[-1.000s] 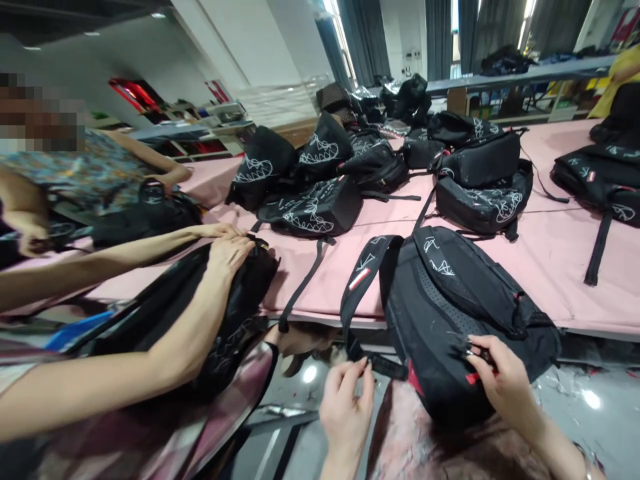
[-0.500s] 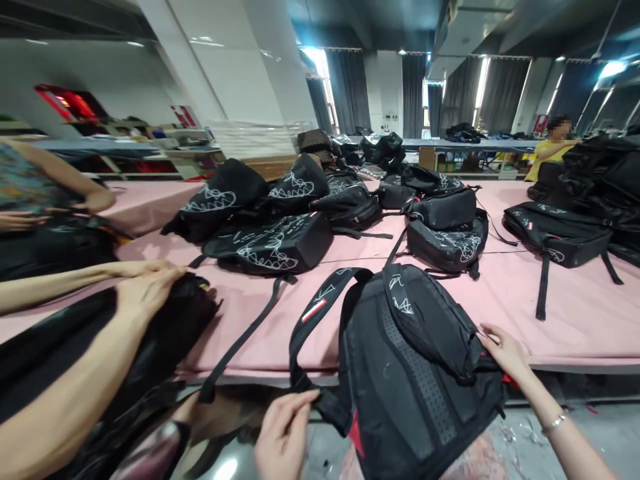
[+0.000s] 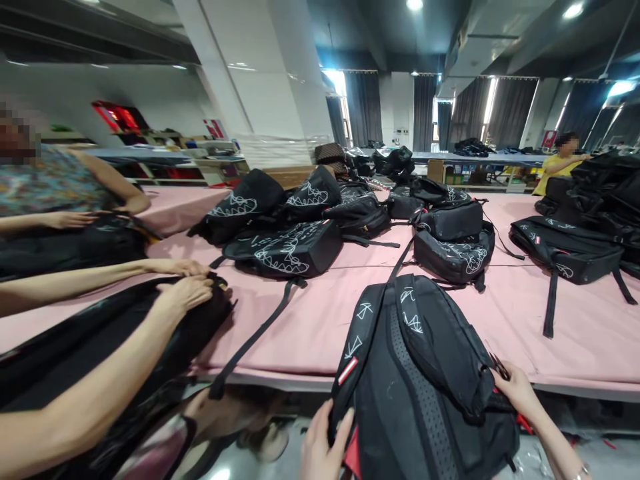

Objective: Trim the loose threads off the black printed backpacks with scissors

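Note:
A black backpack [image 3: 425, 380] leans over the table's near edge, its padded back panel and shoulder straps facing me. White scribbled drawings and a small red-and-white tag mark the straps. At its lower left side, my left hand [image 3: 325, 443] is closed around the lower part of the left strap, thumb on top. My right hand [image 3: 517, 390] is at the pack's right side, closed on small dark thread snips [image 3: 499, 365] whose points stick up past the fingers. Red fabric shows at both lower sides of the pack.
Several black backpacks with white drawings [image 3: 295, 250] lie across the pink-covered table [image 3: 320, 320]. To the left, a co-worker's hands [image 3: 187, 287] handle another black bag [image 3: 150, 320]; another person [image 3: 65, 187] works behind. A black pile [image 3: 605, 193] stands far right, near a person in yellow [image 3: 555, 170].
The left strap, spread out to the side before, now lies against the pack. My left hand has moved right and up along it. Snip points now show at my right hand.

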{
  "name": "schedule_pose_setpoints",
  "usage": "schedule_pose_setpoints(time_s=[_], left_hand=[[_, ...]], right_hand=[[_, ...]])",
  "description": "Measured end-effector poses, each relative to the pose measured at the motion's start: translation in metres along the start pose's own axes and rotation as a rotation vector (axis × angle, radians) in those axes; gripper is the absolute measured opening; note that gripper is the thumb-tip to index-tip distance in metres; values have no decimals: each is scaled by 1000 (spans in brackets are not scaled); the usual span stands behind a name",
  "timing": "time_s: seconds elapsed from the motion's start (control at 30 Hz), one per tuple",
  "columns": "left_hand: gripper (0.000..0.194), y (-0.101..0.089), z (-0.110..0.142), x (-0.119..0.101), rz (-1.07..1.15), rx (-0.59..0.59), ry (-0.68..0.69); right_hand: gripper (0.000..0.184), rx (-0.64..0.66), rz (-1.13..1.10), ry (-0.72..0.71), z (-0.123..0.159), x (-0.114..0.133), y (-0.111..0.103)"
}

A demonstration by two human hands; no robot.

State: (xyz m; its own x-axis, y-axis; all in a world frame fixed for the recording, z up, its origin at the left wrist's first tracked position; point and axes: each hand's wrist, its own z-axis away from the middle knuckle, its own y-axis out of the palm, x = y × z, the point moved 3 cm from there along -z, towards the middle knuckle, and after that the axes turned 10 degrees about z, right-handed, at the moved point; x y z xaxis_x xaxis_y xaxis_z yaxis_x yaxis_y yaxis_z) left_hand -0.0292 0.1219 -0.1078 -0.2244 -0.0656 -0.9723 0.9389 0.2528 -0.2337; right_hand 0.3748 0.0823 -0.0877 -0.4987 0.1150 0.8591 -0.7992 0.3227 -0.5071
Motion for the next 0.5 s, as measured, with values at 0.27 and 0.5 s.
schedule_pose_setpoints(time_s=[0.27,0.5], left_hand=[[44,50,-50,-63,318,443,-230],[52,57,-46,-137,411,372,93]], right_hand=[[36,-102,-51,54,48,-27,-16],[43,-385,-143,112,59,-31,-52]])
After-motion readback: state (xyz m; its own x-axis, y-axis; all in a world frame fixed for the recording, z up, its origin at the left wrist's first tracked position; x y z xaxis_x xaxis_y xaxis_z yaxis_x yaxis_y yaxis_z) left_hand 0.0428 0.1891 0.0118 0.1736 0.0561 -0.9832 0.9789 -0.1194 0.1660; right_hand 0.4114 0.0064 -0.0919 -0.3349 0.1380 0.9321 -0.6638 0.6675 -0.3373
